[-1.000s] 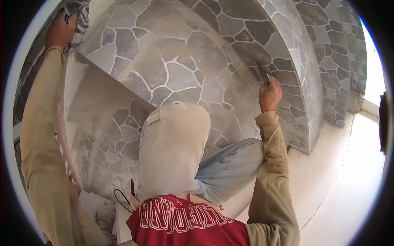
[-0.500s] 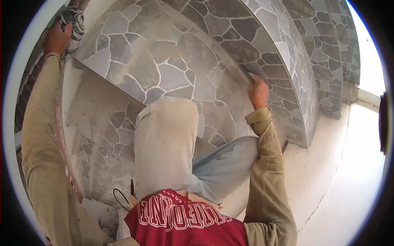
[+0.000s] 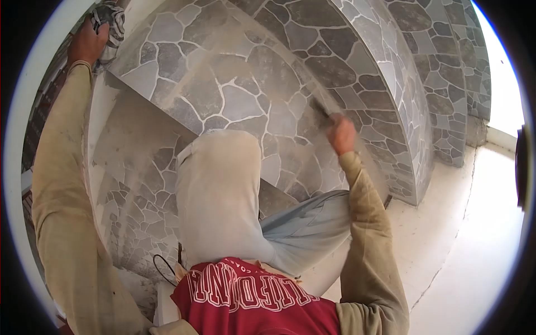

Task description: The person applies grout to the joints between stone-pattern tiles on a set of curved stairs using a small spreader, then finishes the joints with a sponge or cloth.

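At the upper left, my left hand is closed on a crumpled grey and white cloth, beside the railing. My right hand, slightly blurred, grips a dark tool whose head is smeared by motion; it may be a brush, but its exact form cannot be told. The tool is over the stone-patterned step, near the foot of the curved riser. Brownish dust lies on the step's surface.
Curved stone-patterned steps rise to the right. A lower patterned step lies at the left, below a straight edge. My bent legs rest at the centre. A pale wall with a crack stands at the right.
My right hand has moved down and slightly left, and the tool now points up-left away from the riser. My left hand and the cloth have shifted slightly right and up.
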Demonstrator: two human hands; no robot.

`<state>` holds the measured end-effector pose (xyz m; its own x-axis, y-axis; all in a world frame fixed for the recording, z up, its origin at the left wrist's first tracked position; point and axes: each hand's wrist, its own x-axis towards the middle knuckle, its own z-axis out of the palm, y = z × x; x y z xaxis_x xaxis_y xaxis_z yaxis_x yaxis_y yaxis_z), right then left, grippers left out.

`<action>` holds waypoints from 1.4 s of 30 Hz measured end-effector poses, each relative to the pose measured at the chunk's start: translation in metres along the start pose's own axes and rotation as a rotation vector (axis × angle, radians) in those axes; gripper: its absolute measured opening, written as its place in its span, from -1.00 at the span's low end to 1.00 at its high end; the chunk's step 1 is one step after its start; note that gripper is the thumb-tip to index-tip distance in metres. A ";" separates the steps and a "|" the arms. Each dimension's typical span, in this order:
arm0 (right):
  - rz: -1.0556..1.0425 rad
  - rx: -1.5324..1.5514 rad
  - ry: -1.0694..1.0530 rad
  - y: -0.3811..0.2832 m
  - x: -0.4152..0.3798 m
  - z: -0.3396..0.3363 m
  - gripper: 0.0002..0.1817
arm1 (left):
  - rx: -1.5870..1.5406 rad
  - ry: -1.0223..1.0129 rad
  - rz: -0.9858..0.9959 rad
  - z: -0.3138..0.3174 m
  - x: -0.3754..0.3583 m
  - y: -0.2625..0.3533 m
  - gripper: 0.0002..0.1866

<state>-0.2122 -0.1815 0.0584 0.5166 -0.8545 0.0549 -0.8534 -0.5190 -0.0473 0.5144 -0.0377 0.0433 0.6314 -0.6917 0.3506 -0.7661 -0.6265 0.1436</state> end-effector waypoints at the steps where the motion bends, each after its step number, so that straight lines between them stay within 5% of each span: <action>1: -0.156 0.031 0.034 -0.007 -0.019 0.002 -0.69 | 0.009 -0.022 -0.011 0.002 -0.003 0.001 -0.34; 4: -0.078 0.127 -0.215 -0.062 -0.028 -0.050 -0.73 | -0.019 -0.042 0.004 0.009 0.003 -0.006 -0.32; 7: 0.068 0.008 -0.018 -0.032 0.016 -0.037 -0.76 | 0.027 0.015 -0.021 -0.002 -0.005 0.006 -0.31; 11: -0.038 -0.013 0.168 -0.030 0.010 0.030 -0.81 | -0.040 0.149 0.072 0.000 -0.007 0.008 -0.34; 13: -0.149 0.027 0.150 -0.102 0.007 -0.007 -0.82 | 0.000 0.123 0.048 -0.018 -0.011 0.017 -0.34; 15: -0.236 0.116 -0.150 -0.136 0.007 -0.029 -0.86 | 0.028 0.077 0.046 -0.029 -0.018 0.028 -0.35; 17: -0.189 0.033 -0.143 -0.129 0.061 -0.027 -0.86 | 0.041 0.111 0.087 -0.033 -0.018 0.027 -0.36; 19: -0.051 0.018 0.132 -0.117 0.113 -0.011 -0.87 | 0.055 0.240 0.136 -0.027 -0.018 0.021 -0.36; 21: -0.132 0.003 0.136 -0.125 0.107 0.035 -0.87 | -0.013 0.128 0.101 -0.040 -0.020 0.031 -0.38; 22: -0.199 -0.012 0.141 -0.140 0.109 0.052 -0.86 | 0.025 0.250 0.129 -0.035 -0.021 0.031 -0.42; 25: -0.305 0.112 -0.141 -0.239 0.106 -0.010 -0.86 | -0.027 0.119 0.035 -0.036 -0.020 0.030 -0.43; 29: -0.293 0.075 0.208 -0.222 0.215 0.028 -0.86 | -0.008 0.213 0.103 -0.045 -0.024 0.036 -0.44; 32: -0.235 0.044 0.118 -0.236 0.231 0.044 -0.84 | 0.021 0.169 0.075 -0.042 -0.023 0.035 -0.42; 36: -0.665 0.169 -0.053 -0.270 0.133 0.045 -0.68 | -0.056 0.143 0.060 -0.028 -0.022 0.028 -0.40; 39: -0.577 0.080 -0.146 -0.285 0.137 0.003 -0.68 | -0.023 0.327 0.155 -0.041 -0.023 0.034 -0.39; 40: -0.508 0.181 0.035 -0.272 0.164 0.013 -0.84 | -0.023 0.228 0.125 -0.039 -0.023 0.032 -0.38; 42: -0.363 0.141 0.183 -0.238 0.216 0.023 -0.84 | -0.028 0.134 0.076 -0.040 -0.020 0.031 -0.38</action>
<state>0.1044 -0.2425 0.0581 0.7499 -0.6047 0.2683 -0.5946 -0.7939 -0.1275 0.4729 -0.0283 0.0780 0.5511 -0.6817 0.4812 -0.8154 -0.5624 0.1370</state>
